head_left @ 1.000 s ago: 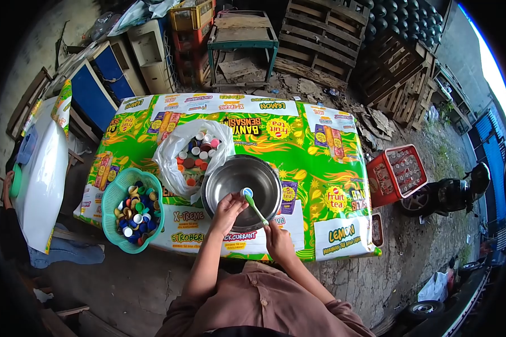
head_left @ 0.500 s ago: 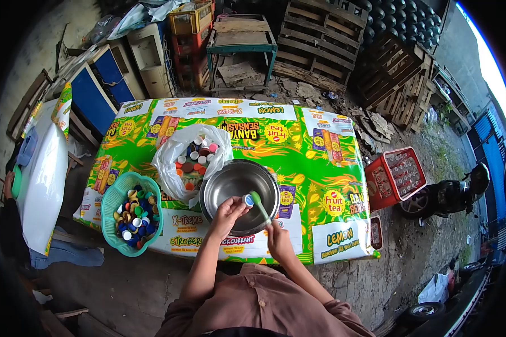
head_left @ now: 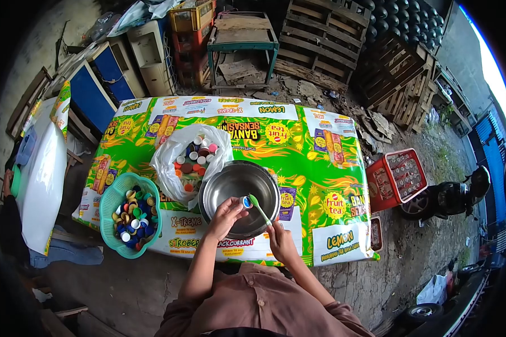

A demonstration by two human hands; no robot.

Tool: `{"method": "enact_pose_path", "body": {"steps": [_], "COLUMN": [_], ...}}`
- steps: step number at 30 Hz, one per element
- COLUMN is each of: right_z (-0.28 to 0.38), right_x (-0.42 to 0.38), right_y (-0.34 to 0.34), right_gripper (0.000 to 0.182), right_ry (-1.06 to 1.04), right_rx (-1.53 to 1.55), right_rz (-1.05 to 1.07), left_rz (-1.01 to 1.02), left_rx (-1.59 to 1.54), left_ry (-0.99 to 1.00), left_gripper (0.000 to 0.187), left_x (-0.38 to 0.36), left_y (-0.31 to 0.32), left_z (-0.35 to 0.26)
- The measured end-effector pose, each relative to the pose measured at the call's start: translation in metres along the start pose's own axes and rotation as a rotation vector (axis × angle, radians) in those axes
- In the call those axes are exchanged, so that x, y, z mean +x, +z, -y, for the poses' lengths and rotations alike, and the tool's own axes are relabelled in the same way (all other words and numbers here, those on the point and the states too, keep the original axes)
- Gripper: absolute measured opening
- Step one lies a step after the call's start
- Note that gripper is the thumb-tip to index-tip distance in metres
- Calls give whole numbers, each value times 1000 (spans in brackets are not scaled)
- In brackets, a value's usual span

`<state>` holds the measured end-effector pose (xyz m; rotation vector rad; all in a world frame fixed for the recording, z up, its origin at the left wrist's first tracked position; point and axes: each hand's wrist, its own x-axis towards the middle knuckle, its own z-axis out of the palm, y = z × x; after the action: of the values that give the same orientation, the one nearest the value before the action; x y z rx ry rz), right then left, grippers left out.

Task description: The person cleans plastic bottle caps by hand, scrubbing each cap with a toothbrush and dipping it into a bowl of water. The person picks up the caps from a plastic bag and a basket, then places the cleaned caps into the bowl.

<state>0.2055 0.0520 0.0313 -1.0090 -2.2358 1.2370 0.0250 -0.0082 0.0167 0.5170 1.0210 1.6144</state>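
Observation:
Over a steel bowl (head_left: 211,188), my left hand (head_left: 226,217) pinches a blue and white bottle cap (head_left: 245,202) between thumb and fingers. My right hand (head_left: 282,241) grips the handle of a green toothbrush (head_left: 260,211), its head right beside the cap. Left of the bowl, a white plastic bag (head_left: 168,151) stands open with red, white and brown caps in it. A turquoise basket (head_left: 111,224) farther left holds many caps in blue, gold, green and white.
A printed green and white cover (head_left: 309,196) lies over the table. To its right stands a red crate (head_left: 385,180) of bottles near a motorbike (head_left: 455,194). Wooden pallets (head_left: 320,45) and a small green-framed table (head_left: 243,42) are behind. Another person's hand (head_left: 7,182) shows at far left.
The cap in my left hand has tilted, and the toothbrush head has shifted slightly down against its side. The bag, bowl and basket stay where they were.

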Motion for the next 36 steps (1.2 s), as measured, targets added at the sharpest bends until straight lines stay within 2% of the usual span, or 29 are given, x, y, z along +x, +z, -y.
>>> {"method": "enact_pose_path", "body": {"steps": [4,8,10,11,12,14,15,16,18,19,23,24,26,28,30,34,36], "right_z": [-4,6,3,1,-1,-2,-2,-1,0,1,6,6,7,4,2,0,-1], "right_x": [0,0,1,1,1,0,0,-1,-2,-2,-6,-7,-10,-13,-14,-18,-14], "right_y": [6,-2,-3,-4,-3,-3,-3,-3,-4,-5,-11,-12,-13,-14,-15,-9,-5], "right_gripper": [16,15,15,15,16,16,16,15,15,15,15,15,16,16,16,19,23], "right_ry": [41,28,40,54,68,61,56,52,26,0,22,21,19,44,64,51,36], "right_rx": [37,63,75,72,69,80,79,78,62,47,14,15,-7,-4,-5,-17,-12], "right_rz": [-8,-45,-52,-52,-51,-59,-59,-58,-72,-87,-115,-120,-137,-123,-110,-141,-151], "left_rz": [-11,-96,-57,-72,-68,-34,-86,-86,29,11,15,19,90,90,68,43,-33], "left_rx": [-122,-19,239,279,280,496,679,679,1024,1114,975,977,680,1200,1490,1310,902], "left_ry": [-16,3,55,139,140,196,120,120,289,428,412,415,315,388,303,175,119], "left_gripper": [15,15,20,28,28,31,38,38,39,35,27,27,27,22,27,30,31], "left_x": [2,2,8,15,18,25,20,21,26,26,23,26,38,43,34,29,22], "left_y": [-2,2,-6,-14,-17,-23,-8,-4,1,4,36,35,22,4,-1,-3,-6], "left_z": [2,-6,-6,3,4,6,-10,-17,-28,-36,-90,-86,-63,-32,-20,-23,-21]}}
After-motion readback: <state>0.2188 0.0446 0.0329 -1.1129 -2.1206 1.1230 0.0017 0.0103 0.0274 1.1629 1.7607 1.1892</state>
